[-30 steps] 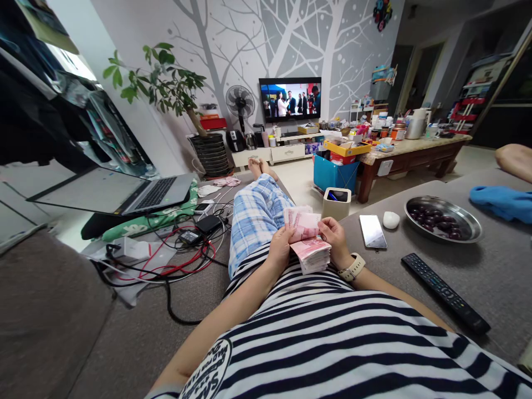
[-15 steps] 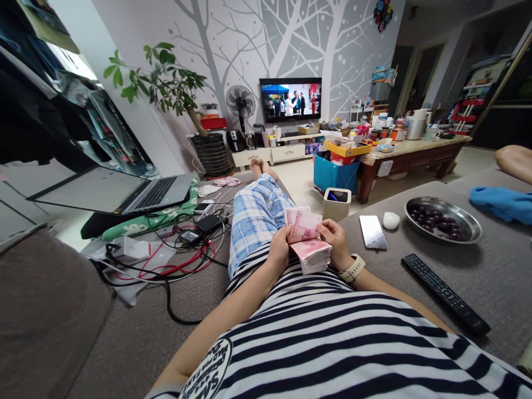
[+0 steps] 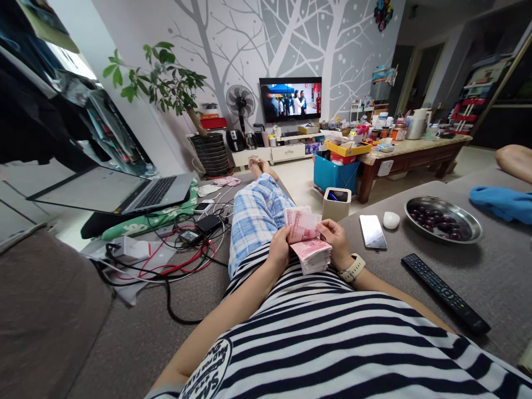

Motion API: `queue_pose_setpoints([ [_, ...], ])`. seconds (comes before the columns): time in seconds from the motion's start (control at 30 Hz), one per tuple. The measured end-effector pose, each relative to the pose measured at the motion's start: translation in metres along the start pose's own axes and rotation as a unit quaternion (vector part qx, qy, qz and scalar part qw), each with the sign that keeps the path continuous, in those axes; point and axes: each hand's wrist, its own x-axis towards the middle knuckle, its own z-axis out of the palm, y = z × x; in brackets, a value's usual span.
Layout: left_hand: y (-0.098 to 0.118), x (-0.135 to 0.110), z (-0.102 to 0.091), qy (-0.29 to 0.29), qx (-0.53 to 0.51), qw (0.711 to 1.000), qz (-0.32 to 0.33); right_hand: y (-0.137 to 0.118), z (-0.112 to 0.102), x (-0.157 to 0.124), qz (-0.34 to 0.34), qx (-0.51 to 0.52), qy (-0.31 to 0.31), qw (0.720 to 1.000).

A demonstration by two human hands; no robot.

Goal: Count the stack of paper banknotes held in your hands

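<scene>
Both my hands are closed on a bundle of pink banknotes (image 3: 312,252) held over my lap. My left hand (image 3: 279,249) grips its left side, thumb on top. My right hand (image 3: 334,239) pinches the upper right corner of the raised notes, and a pale watch (image 3: 352,269) sits on that wrist. The bundle is bent, with some notes standing up toward the far side and a thick folded stack lying nearer to me. Fingers underneath the notes are hidden.
To my right on the sofa lie a phone (image 3: 373,231), a white earbud case (image 3: 391,220), a remote control (image 3: 445,293) and a steel bowl (image 3: 474,235) of dark fruit. Tangled cables (image 3: 174,269) and a laptop (image 3: 160,191) are at left. A beige bin (image 3: 336,209) stands beyond my hands.
My hands and the banknotes look almost unmoved. The picture on the television has changed, and my feet have shifted very slightly.
</scene>
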Motion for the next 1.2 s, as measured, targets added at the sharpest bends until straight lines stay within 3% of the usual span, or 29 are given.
queue_pose_setpoints([
  [1.2,-0.0043,0.0018,-0.0058,-0.019,0.028,0.999,0.005,0.0072,-0.0013,0.0018,0.001,0.010,-0.006,1.000],
])
